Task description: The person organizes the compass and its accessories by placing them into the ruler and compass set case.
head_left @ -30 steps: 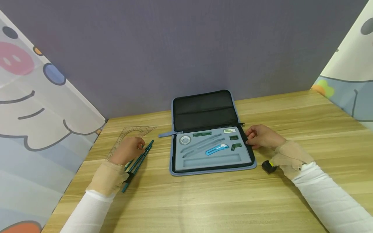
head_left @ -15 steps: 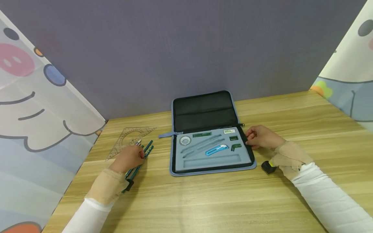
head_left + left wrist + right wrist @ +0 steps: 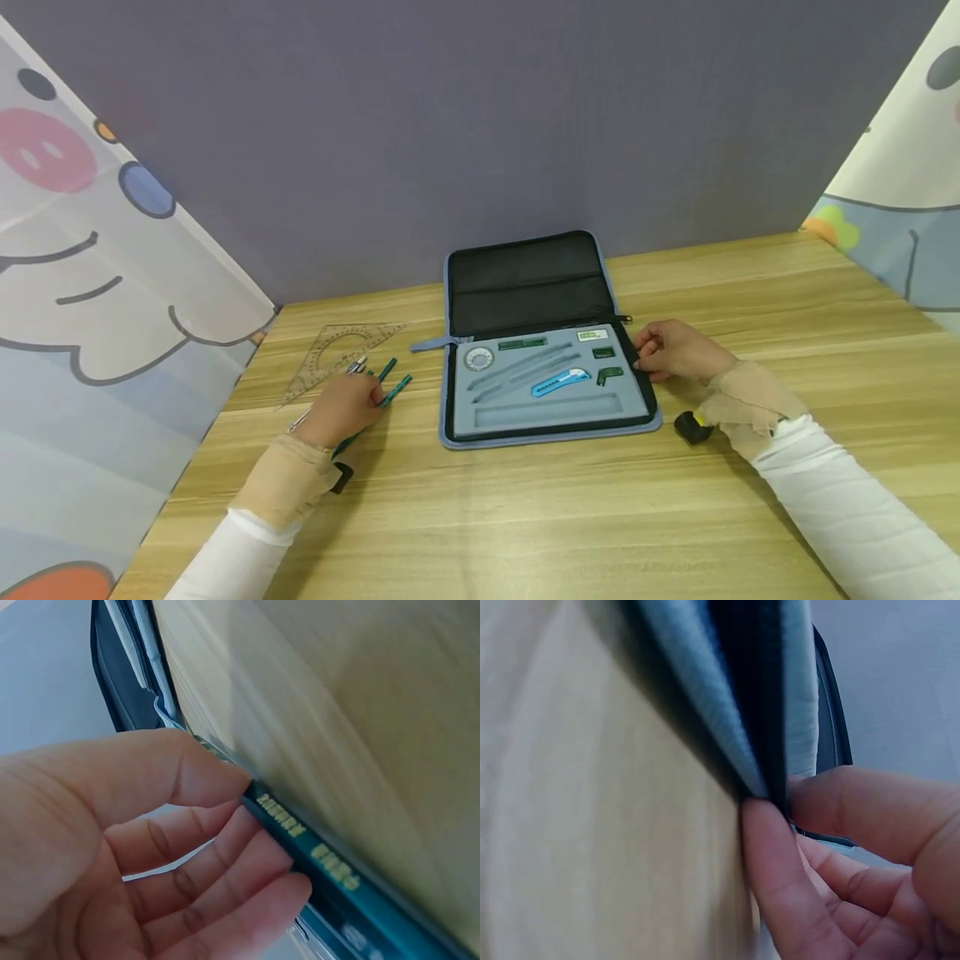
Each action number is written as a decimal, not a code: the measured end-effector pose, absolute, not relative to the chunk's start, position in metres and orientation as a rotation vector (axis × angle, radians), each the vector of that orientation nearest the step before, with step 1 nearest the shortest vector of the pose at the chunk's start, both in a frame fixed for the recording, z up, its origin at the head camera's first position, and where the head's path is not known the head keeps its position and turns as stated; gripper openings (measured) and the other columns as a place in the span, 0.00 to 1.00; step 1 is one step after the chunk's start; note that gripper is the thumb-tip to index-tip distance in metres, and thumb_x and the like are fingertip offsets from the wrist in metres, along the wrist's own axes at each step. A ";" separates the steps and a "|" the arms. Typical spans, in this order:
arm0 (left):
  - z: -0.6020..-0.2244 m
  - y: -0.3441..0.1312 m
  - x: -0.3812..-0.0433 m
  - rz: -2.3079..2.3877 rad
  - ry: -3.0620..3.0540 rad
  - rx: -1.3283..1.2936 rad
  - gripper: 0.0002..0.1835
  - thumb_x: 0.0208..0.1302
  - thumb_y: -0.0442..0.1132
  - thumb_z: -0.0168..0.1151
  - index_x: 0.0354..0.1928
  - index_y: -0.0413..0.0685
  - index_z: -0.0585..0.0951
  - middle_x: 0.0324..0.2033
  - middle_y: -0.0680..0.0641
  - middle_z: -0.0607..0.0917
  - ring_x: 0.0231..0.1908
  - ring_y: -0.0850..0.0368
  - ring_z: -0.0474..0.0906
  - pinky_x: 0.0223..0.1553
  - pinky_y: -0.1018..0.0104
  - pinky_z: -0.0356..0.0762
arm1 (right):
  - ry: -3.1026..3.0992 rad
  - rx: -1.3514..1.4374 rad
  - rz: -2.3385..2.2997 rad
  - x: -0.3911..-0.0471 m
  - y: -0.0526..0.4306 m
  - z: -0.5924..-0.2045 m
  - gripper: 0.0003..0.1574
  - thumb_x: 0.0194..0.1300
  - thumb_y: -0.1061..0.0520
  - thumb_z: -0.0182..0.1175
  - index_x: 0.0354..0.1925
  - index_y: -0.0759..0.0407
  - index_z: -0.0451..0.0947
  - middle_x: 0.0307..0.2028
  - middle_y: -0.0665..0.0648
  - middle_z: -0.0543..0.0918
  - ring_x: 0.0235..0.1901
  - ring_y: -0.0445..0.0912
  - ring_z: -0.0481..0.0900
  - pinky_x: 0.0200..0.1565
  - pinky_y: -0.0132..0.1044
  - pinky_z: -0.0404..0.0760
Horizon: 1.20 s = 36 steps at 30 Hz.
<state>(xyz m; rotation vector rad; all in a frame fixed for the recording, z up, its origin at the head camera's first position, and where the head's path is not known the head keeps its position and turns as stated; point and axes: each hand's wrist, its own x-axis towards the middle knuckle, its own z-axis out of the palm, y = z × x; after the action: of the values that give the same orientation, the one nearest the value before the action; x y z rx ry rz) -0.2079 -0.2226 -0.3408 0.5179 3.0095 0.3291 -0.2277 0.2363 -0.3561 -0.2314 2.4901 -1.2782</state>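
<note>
My left hand (image 3: 341, 410) is at the left of the table, pinching a dark green pencil (image 3: 330, 859) with gold lettering between thumb and fingers. Another green pencil (image 3: 387, 368) lies just beyond the fingers, and a thin silver metal tool (image 3: 356, 364) shows partly beneath the hand. Behind them lies a clear triangular ruler (image 3: 315, 358) with a protractor arc. In the middle, a zip case (image 3: 525, 287) lies open, its lid tilted back. My right hand (image 3: 678, 350) pinches the case's right edge (image 3: 776, 712) between thumb and forefinger.
Within the case, a grey foam tray (image 3: 543, 408) holds a light-blue cutter (image 3: 560, 382), a white eraser (image 3: 592, 335), a round white disc (image 3: 479, 359) and several small green pieces. Its long slots show bare foam. A grey panel (image 3: 510, 125) stands behind the table.
My left hand has lowered onto the pencils and gripped one, swinging its tip slightly right, away from the other. The silver tool has come into view. My right hand keeps its hold on the case.
</note>
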 end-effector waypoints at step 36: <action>-0.322 -0.118 -0.206 0.257 2.947 1.142 0.23 0.54 0.23 0.58 0.19 0.53 0.56 0.18 0.55 0.50 0.21 0.61 0.48 0.26 0.68 0.47 | 2.507 -0.200 -1.276 -0.227 0.232 -0.355 0.19 0.60 0.68 0.58 0.47 0.78 0.66 0.31 0.57 0.72 0.29 0.42 0.75 0.33 0.35 0.82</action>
<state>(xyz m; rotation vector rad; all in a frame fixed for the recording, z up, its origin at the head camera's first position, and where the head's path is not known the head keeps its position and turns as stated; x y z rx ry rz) -0.2056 -0.1181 -0.3218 1.1421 2.9469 0.2569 -0.2272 0.2321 -0.3548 -0.2000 2.5073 -1.2762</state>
